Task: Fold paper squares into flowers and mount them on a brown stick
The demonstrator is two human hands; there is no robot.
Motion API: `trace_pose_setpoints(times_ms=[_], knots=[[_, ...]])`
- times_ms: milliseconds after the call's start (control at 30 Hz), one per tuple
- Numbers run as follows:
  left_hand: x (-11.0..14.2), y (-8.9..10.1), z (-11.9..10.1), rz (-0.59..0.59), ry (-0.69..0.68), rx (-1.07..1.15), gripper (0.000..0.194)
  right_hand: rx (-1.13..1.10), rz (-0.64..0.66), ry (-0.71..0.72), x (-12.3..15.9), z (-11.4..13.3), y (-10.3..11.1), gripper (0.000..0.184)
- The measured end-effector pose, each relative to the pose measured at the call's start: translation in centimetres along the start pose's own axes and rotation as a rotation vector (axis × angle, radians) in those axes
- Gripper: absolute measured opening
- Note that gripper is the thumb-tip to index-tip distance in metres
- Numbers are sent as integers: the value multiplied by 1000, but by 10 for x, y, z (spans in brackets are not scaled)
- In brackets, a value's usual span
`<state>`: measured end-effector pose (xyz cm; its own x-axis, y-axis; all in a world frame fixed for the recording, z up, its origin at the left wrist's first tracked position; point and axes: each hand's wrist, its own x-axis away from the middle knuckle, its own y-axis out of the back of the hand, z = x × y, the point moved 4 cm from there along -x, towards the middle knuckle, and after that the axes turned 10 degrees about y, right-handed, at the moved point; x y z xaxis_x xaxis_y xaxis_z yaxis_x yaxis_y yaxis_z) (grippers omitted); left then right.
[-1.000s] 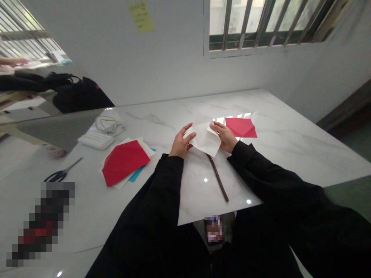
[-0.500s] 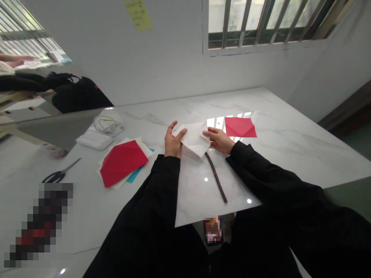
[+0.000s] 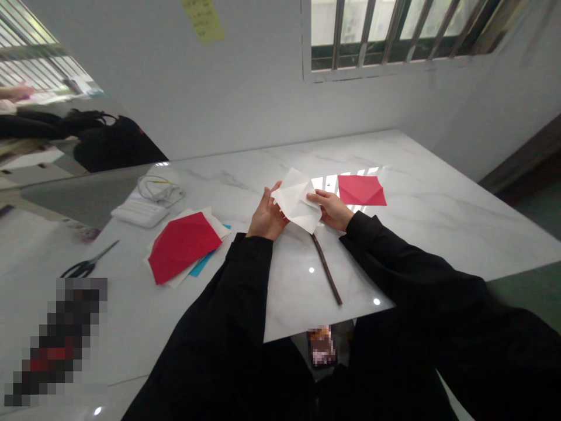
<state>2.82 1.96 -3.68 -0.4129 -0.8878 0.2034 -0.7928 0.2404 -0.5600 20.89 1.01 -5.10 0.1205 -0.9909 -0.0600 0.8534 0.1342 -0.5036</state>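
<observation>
I hold a white sheet of paper (image 3: 298, 202) above the white marble table (image 3: 416, 228), tilted and partly folded. My left hand (image 3: 265, 216) grips its left edge, thumb on top. My right hand (image 3: 332, 209) pinches its right side with fingers closed on the paper. A thin dark stick (image 3: 326, 269) lies on the table just under and in front of the sheet. A folded red paper (image 3: 362, 190) lies flat just beyond my right hand.
A stack of red, white and blue paper (image 3: 184, 245) lies to the left. Scissors (image 3: 85, 266) lie further left, with a white block and a coiled cable (image 3: 149, 202) behind. A black bag (image 3: 114, 146) sits at the far left. The table's front edge is near my body.
The white sheet has been turned and lifted a little between my hands. My left hand shifted from lying over its corner to gripping the left edge. The view drifted slightly.
</observation>
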Motion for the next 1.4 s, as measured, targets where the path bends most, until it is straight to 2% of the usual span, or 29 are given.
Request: trace_pose_setpoints(times_ms=[100,267,367,533,767,1100,1400], knots=[[2,2,-2,-24,-1,6,70,-14,-13,14,-1,0,0,24],[5,-5,1,36,50,-51,78,-10,-41,14,-1,0,1,24],[5,-6,6,20,64,-119,69,12,-28,10,-1,-1,1,26],[4,-4,4,-26,-21,-189,58,25,-6,13,-1,-1,1,34],[4,-1,-1,-76,-74,-200,64,80,45,-22,4,3,-4,37],[-5,19,-6,-223,-188,-140,62,82,126,-92,7,8,-8,52],[-5,18,-5,-268,-234,-219,56,111,156,-48,9,8,-11,38]])
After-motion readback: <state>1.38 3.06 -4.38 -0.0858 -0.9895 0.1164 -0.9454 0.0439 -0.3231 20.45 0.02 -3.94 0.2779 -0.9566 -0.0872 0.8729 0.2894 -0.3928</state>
